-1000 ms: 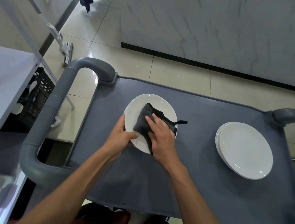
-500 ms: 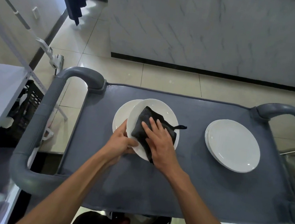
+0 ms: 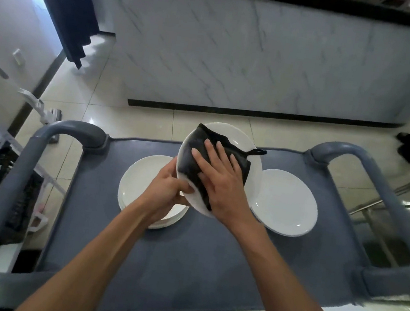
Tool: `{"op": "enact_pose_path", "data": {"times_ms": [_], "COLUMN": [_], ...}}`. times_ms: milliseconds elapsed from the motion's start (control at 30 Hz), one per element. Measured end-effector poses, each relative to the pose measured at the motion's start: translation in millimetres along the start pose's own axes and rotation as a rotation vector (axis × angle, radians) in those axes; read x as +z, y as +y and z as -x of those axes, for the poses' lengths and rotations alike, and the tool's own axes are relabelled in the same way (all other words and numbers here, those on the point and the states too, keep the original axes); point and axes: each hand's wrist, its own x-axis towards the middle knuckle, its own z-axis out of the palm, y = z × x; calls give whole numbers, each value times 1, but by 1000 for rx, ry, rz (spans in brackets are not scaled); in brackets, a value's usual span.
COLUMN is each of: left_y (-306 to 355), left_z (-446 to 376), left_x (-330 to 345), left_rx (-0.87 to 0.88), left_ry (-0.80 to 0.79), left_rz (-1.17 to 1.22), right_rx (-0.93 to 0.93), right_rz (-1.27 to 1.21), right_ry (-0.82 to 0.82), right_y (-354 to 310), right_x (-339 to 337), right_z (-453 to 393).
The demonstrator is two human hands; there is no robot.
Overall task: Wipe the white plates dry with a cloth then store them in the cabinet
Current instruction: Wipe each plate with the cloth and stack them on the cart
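- Left hand [image 3: 167, 189] grips the near-left rim of a white plate [image 3: 253, 159], holding it tilted up above the grey cart [image 3: 182, 270].
- Right hand [image 3: 221, 184] lies flat, fingers spread, pressing a black cloth [image 3: 197, 149] onto the plate's face.
- Left stack of plates [image 3: 139, 185] sits under the left hand.
- Right stack [image 3: 286, 203] sits just beside the held plate.

A grey cart [image 3: 208, 274] with rounded handles stands on a glossy tiled floor [image 3: 80, 101]. Beyond it runs a marbled wall [image 3: 252, 56]; a dark curtain [image 3: 67, 1], perhaps, hangs at far left.
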Motion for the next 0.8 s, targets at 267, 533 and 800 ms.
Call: {"op": "enact_pose_path", "data": {"times_ms": [267, 533, 800], "left_y": [25, 34, 27], "left_z": [-15, -21, -17], "left_x": [57, 98, 115], "left_rx": [65, 107, 168], "left_ry": [2, 77, 182], "left_rz": [-31, 20, 95], "right_rx": [49, 120, 110], "right_rz": [112, 78, 44], "right_ry": [157, 164, 117], "right_y": [31, 69, 90], "right_x": [-44, -86, -98], "right_z": [-17, -37, -34]}}
